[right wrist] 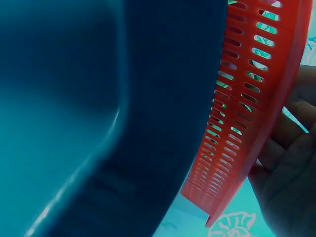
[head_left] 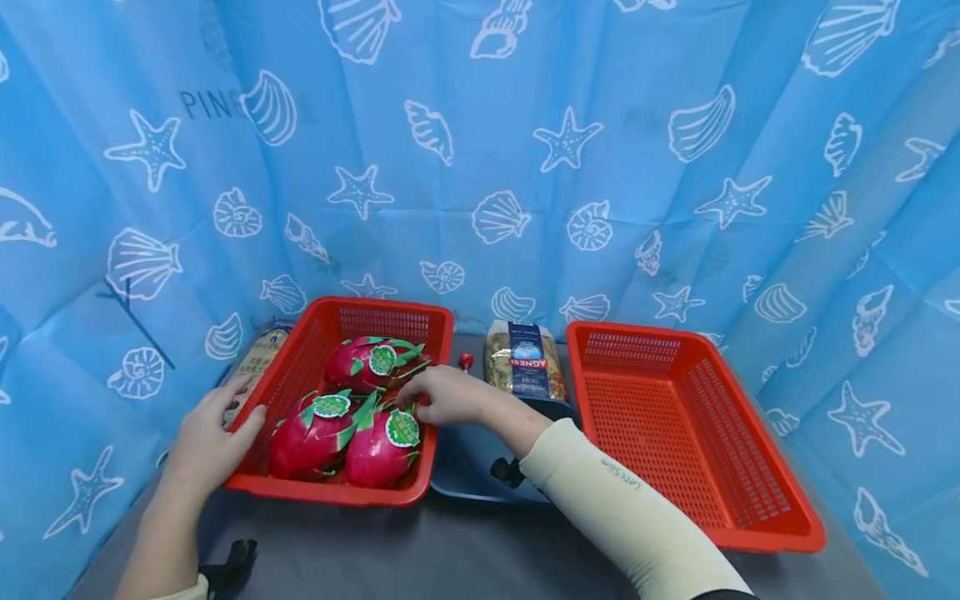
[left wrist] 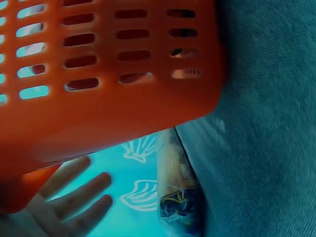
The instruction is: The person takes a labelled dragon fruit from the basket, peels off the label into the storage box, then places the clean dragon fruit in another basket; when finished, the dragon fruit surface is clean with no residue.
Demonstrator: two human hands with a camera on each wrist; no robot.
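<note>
Three dragon fruits lie in the left red basket (head_left: 330,492), each with a green and white label: one at the back (head_left: 356,367), one front left (head_left: 307,442) and one front right (head_left: 375,454). My right hand (head_left: 446,396) reaches over the basket's right rim, its fingers loosely bent at the leafy top of the front right fruit. Nothing shows gripped between thumb and forefinger. On the other side, my left hand (head_left: 210,437) has its fingers spread along the outside of the basket, thumb at the rim. Extended left fingers (left wrist: 84,197) show below the basket in the left wrist view.
A second red basket (head_left: 757,537) stands on the right. Between the baskets are a dark blue-grey tray (head_left: 480,475), an Agnesi pasta bag (head_left: 555,375) and a small red round item (head_left: 466,361). A long package (head_left: 258,354) lies left of the fruit basket. Blue curtain (head_left: 450,192) hangs behind.
</note>
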